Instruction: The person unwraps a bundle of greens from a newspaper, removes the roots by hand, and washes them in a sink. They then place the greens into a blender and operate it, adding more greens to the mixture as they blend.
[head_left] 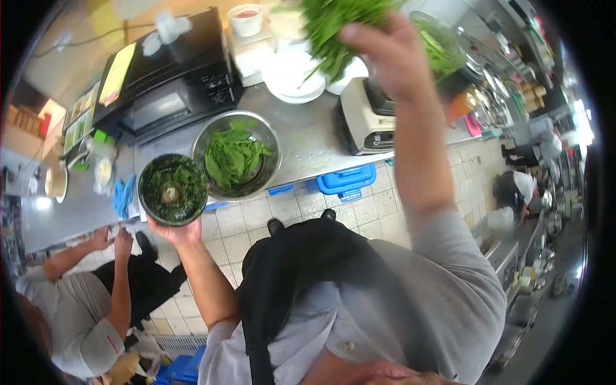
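Observation:
My left hand [178,232] supports a dark round container [204,204] from below, its fingers partly hidden under it. Wet chopped greens [158,186] cling inside, around a pale spot at its middle. My right hand [388,54], slightly blurred, is raised over the back of the counter and closed around a bunch of long leafy greens [337,32]. Just right of the container, a steel bowl [273,173] holds loose green leaves [234,157]. Below my right hand stands a cream-coloured blender base [359,119].
A black microwave [170,77] stands at the back left. White plates [292,80] lie beyond the bowl; a clear tub of greens [439,42] is at the back right. A blue bin [346,181] sits under the counter edge. Another person [80,301] works at my left.

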`<state>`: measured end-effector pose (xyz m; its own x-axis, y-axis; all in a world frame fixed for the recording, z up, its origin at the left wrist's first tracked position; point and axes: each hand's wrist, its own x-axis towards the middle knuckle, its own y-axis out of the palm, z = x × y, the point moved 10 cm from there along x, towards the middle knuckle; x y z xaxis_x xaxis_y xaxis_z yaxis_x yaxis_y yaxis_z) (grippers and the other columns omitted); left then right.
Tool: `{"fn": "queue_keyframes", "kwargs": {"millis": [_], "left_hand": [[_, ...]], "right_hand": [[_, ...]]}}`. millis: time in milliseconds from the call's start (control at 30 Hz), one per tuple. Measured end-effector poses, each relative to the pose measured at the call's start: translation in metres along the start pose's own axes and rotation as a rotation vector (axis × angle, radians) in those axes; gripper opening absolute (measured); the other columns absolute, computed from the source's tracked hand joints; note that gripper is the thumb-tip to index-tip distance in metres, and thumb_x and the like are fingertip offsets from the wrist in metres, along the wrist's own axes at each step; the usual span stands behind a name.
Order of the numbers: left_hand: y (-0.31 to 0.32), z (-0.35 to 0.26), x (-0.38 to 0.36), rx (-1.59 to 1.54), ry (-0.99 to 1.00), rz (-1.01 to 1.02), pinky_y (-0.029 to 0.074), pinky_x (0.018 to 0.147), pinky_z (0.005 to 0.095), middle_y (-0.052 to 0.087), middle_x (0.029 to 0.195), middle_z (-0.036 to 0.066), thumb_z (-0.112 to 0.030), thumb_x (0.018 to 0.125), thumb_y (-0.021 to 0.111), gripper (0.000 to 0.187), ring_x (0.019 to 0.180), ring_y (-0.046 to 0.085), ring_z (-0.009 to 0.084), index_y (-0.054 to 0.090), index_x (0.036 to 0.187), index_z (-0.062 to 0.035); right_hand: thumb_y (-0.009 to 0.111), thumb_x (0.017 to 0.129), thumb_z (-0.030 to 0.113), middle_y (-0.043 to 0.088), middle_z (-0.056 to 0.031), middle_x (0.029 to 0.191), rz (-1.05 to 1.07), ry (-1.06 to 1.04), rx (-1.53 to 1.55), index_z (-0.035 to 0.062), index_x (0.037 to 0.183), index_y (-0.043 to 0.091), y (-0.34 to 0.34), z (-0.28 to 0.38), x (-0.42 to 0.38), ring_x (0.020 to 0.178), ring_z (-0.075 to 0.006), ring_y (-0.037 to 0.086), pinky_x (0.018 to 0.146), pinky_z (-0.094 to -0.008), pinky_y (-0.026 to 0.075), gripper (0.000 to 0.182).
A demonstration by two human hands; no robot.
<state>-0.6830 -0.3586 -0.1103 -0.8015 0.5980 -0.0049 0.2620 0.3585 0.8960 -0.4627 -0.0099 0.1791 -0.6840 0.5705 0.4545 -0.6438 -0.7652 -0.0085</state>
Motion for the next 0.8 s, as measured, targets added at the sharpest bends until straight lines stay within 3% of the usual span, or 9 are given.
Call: {"fn": "queue_keyframes", "kwargs": {"millis": [33,67,100,133,267,367,600,700,800], "left_hand": [[0.001,0.001,0.0,-0.002,-0.005,-0.004,0.031,0.109,0.0755,0.042,0.154,0.012,-0.067,0.082,0.06,0.084,0.141,0.04,0.041,0.043,0.151,-0.0231],[0.001,0.002,0.0,-0.003,-0.007,-0.012,0.028,0.109,0.0776,0.04,0.155,0.013,-0.067,0.08,0.063,0.086,0.142,0.038,0.0415,0.042,0.152,-0.0235],[0.0,0.002,0.0,-0.003,-0.008,-0.022,0.026,0.109,0.0796,0.039,0.156,0.013,-0.066,0.079,0.065,0.088,0.143,0.036,0.042,0.041,0.152,-0.0239],[0.003,0.003,0.0,-0.011,-0.021,0.009,0.028,0.108,0.0788,0.04,0.155,0.013,-0.067,0.08,0.063,0.086,0.142,0.038,0.0418,0.042,0.151,-0.0238],[0.007,0.011,0.001,-0.044,-0.068,0.078,0.031,0.108,0.0764,0.043,0.154,0.011,-0.069,0.083,0.058,0.081,0.14,0.04,0.0411,0.045,0.149,-0.0239],[0.011,0.021,0.005,-0.06,-0.091,0.09,0.031,0.109,0.0751,0.043,0.153,0.01,-0.069,0.083,0.058,0.081,0.141,0.04,0.0405,0.046,0.149,-0.0239],[0.026,0.042,0.008,-0.054,-0.14,0.11,0.031,0.11,0.0736,0.043,0.153,0.01,-0.069,0.084,0.056,0.081,0.141,0.04,0.0389,0.046,0.149,-0.0229],[0.025,0.044,0.008,-0.044,-0.128,0.117,0.031,0.11,0.0737,0.043,0.153,0.01,-0.069,0.085,0.056,0.08,0.14,0.041,0.0387,0.046,0.149,-0.0228],[0.024,0.043,0.005,-0.039,-0.111,0.112,0.032,0.109,0.0738,0.043,0.153,0.01,-0.068,0.085,0.056,0.08,0.14,0.041,0.039,0.046,0.149,-0.0227]], "right_hand": [[0.076,0.085,0.009,0.074,-0.0098,0.104,0.0,-0.06,-0.089,-0.0005,0.115,0.068,-0.025,0.028,0.006,0.093,-0.0181,0.07,0.089,-0.0346,0.056,0.033],[0.063,0.083,0.004,0.074,-0.0109,0.094,-0.081,-0.067,-0.05,-0.0003,0.108,0.071,-0.02,0.074,0.003,0.082,-0.019,0.07,0.075,-0.034,0.058,0.027],[0.06,0.085,-0.003,0.072,-0.0082,0.104,-0.154,-0.089,-0.277,-0.0019,0.118,0.065,-0.055,0.085,0.007,0.087,-0.0173,0.07,0.081,-0.033,0.059,0.033],[0.06,0.084,-0.005,0.072,-0.0081,0.101,-0.164,-0.135,-0.23,-0.002,0.116,0.066,-0.08,0.094,0.01,0.086,-0.0167,0.07,0.078,-0.0323,0.059,0.032],[0.077,0.087,0.017,0.074,-0.0089,0.1,-0.405,0.017,-0.575,-0.0013,0.113,0.069,-0.184,0.087,0.004,0.089,-0.0177,0.07,0.084,-0.0342,0.056,0.033],[0.078,0.086,0.025,0.074,-0.0102,0.096,-0.425,0.185,-0.928,-0.0021,0.109,0.07,-0.217,0.065,-0.003,0.085,-0.0185,0.07,0.08,-0.0353,0.054,0.037],[0.079,0.078,0.036,0.069,-0.0196,0.082,-0.047,0.407,-1.54,-0.0037,0.093,0.073,-0.229,0.031,0.021,0.077,-0.0293,0.067,0.075,-0.0403,0.052,0.043],[0.078,0.075,0.036,0.067,-0.0213,0.081,0.108,0.309,-1.708,-0.0036,0.089,0.074,-0.228,0.021,0.038,0.076,-0.034,0.066,0.075,-0.0413,0.053,0.042],[0.078,0.076,0.032,0.07,-0.0165,0.083,0.262,0.432,-1.806,-0.0013,0.096,0.075,-0.234,-0.001,0.046,0.076,-0.0296,0.067,0.075,-0.0408,0.053,0.039]]}}
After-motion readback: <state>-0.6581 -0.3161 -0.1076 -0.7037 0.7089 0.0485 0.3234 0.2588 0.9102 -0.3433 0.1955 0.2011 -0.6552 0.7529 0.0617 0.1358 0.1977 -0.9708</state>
